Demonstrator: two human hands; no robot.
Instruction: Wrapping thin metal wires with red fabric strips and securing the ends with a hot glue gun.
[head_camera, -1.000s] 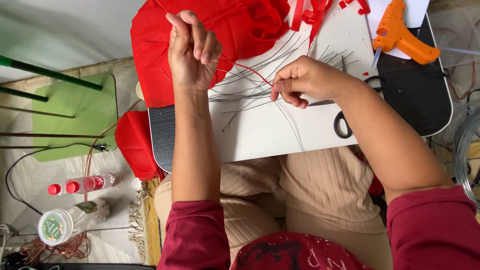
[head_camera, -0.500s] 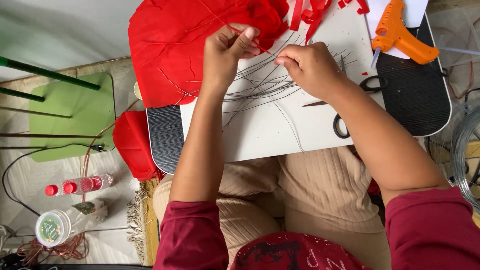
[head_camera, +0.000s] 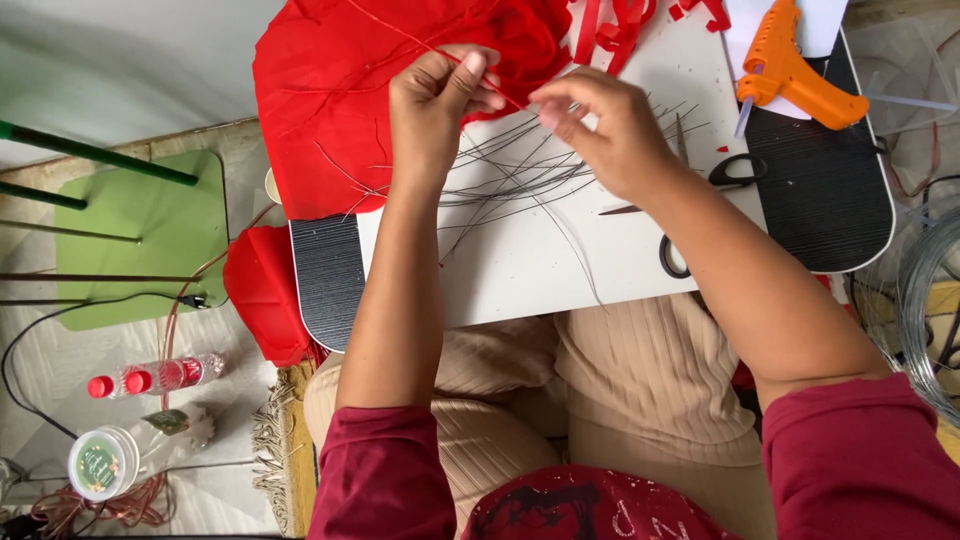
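Observation:
My left hand (head_camera: 440, 100) and my right hand (head_camera: 600, 125) meet above the far edge of a lap board (head_camera: 520, 270) covered with white paper. Both pinch a thin red-wrapped wire (head_camera: 500, 92) that runs between their fingertips, close to a large sheet of red fabric (head_camera: 340, 90) lying over the board's far left. Under my hands lies a loose spread of several thin grey wires (head_camera: 520, 180). Black scissors (head_camera: 700, 200) lie half hidden under my right forearm.
An orange glue gun (head_camera: 790, 70) rests on the board's far right, near red strips (head_camera: 620, 25). On the floor at left are a green pad (head_camera: 140, 235), two red-capped bottles (head_camera: 150, 378), a round lidded tub (head_camera: 100, 462) and a cable. A wire coil (head_camera: 925, 300) sits right.
My left hand has come down from a raised position toward the red fabric. My right hand has moved up and left, and the two now meet on the red wire.

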